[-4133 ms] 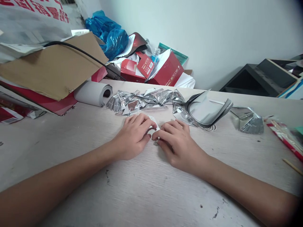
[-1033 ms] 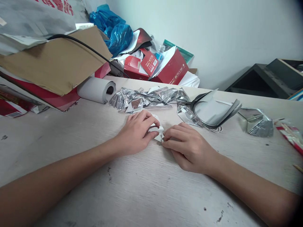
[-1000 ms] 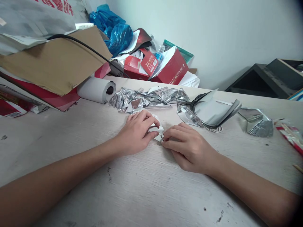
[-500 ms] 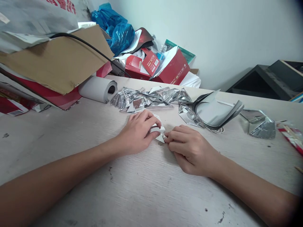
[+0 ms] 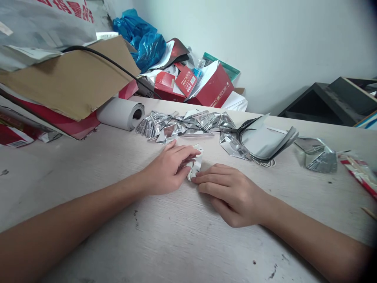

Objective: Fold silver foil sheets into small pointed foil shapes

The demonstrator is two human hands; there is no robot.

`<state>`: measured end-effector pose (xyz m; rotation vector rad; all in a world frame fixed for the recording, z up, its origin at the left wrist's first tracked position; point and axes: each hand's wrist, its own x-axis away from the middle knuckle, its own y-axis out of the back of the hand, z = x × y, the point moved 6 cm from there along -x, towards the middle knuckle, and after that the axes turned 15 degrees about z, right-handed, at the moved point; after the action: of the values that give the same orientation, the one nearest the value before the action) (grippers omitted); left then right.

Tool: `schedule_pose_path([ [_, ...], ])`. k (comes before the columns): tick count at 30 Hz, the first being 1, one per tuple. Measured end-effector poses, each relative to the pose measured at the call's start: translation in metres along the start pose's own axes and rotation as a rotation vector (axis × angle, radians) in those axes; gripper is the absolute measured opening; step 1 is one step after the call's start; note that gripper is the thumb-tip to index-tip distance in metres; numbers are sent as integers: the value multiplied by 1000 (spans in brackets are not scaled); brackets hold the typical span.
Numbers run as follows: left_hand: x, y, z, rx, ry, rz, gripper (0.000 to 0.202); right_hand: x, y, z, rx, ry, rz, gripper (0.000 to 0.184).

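Observation:
A small piece of folded paper (image 5: 196, 162), pale with a silvery sheen, lies on the table between my hands. My left hand (image 5: 169, 167) grips its left side, thumb low and fingers curled over the top. At its lower corner the fingertips of my right hand (image 5: 228, 192) press together on the edge; the thumb is mostly hidden below them. Behind the hands lie silver foil folded pieces (image 5: 182, 125), some in fanned stacks. A curved bundle of grey sheets (image 5: 262, 141) rests to their right, with another fanned silver stack (image 5: 319, 157) beyond it.
On the left stand a cardboard box (image 5: 70, 82) and a roll of white paper (image 5: 116, 113). Red paper boxes (image 5: 210, 88) and a blue plastic bag (image 5: 141, 39) are piled at the back. A red-and-clear packet (image 5: 359, 173) lies at the right edge of the table (image 5: 153, 239).
My right fingertips have shifted left and down along the paper's lower corner. The paper has turned more upright under my left hand, whose fingers have straightened somewhat. The view has shifted slightly.

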<state>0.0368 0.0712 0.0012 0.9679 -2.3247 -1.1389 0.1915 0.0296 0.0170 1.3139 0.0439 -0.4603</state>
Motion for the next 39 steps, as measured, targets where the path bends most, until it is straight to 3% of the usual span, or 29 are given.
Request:
schedule_pose_path([
  [4, 1, 1, 1, 58, -51, 62, 50, 0, 4, -1, -31, -4, -63, 30],
  [9, 2, 5, 5, 221, -83, 142, 68, 11, 16, -32, -64, -367, -322, 26],
  [12, 5, 5, 7, 343, -115, 190, 71, 14, 13, -48, -133, -546, -305, 21],
  [14, 6, 9, 9, 362, -121, 146, 77, 13, 8, -56, -202, -624, -252, 19],
  [17, 6, 19, 15, 201, -82, -21, 88, 14, 3, -61, -286, -700, -207, 17],
  [20, 4, 26, 21, 51, -41, -154, 83, 15, 3, -61, -297, -722, -213, 16],
  [24, 5, 30, 27, 54, 38, -260, 63, 14, 5, -59, -249, -688, -221, 16],
  [28, 13, 34, 18, 35, -51, -359, 60, 13, 6, -60, -214, -695, -215, 13],
  [32, 16, 30, 7, -103, -195, -316, 55, 14, 6, -61, -209, -718, -205, 14],
  [39, 13, 16, -1, -519, -257, -157, 48, 11, 6, -55, -204, -605, -209, 18],
])
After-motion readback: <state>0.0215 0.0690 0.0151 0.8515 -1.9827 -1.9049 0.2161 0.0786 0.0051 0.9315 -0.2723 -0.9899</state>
